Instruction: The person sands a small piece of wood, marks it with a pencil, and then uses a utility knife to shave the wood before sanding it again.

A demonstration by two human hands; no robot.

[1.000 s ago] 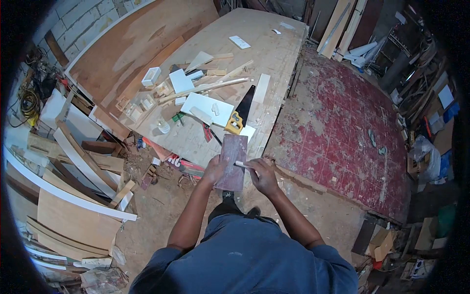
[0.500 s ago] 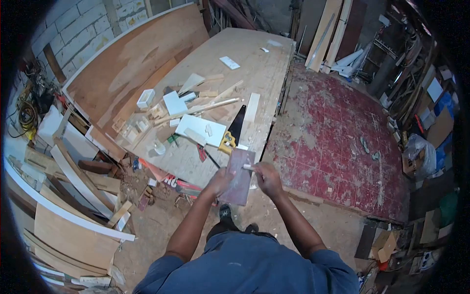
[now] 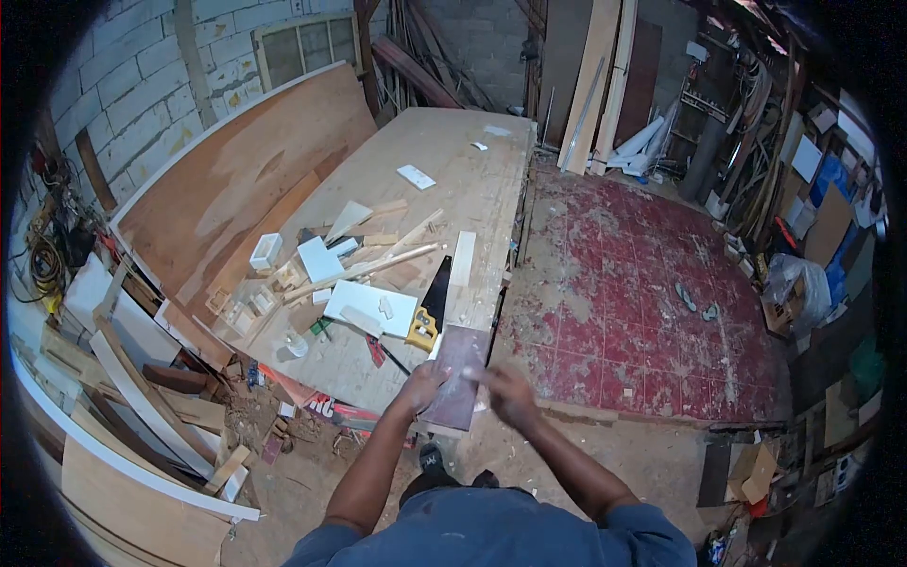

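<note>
Two hands meet at the near edge of the long plywood workbench [image 3: 472, 180]: our left hand [image 3: 422, 386] grips a dark reddish-brown rectangular board [image 3: 456, 376], steadying it upright, while our blurred right hand [image 3: 505, 392] pinches a small pale piece against its face. A yellow-handled handsaw [image 3: 430, 307] lies just beyond.

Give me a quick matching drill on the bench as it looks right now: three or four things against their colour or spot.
Things:
1. handsaw handle
2. sanding sheet
3. floor tiles
4. small bottle

Descriptions:
A. worn red, right of the workbench
B. yellow, by the white panel
C. reddish-brown, under the left hand
D. pale, near the bench's left edge

Pairs: 1-B, 2-C, 3-A, 4-D. The left hand steadies the sheet; the right hand is blurred above it.
</note>
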